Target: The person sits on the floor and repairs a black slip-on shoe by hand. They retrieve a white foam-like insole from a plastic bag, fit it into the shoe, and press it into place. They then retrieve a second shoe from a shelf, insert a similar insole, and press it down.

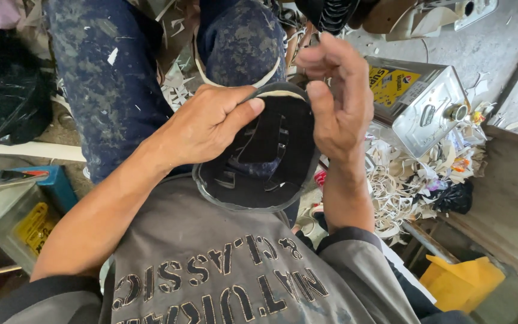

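Both hands hold one dark shoe upper (258,157) over the person's lap, in front of the grey shirt (223,270). The left hand (206,127) has a closed grip on its rim, thumb pressed on the pale edge. The right hand (337,99) pinches the same rim from the other side, fingers bent. Around them I count one metal can (418,105) on the floor at the right, beside a heap of white trimmings (400,180) (too many to count). One yellow sheet (460,279) lies lower right, one black bag (7,99) at the left. The knees in blue trousers (106,78) hide the floor behind.
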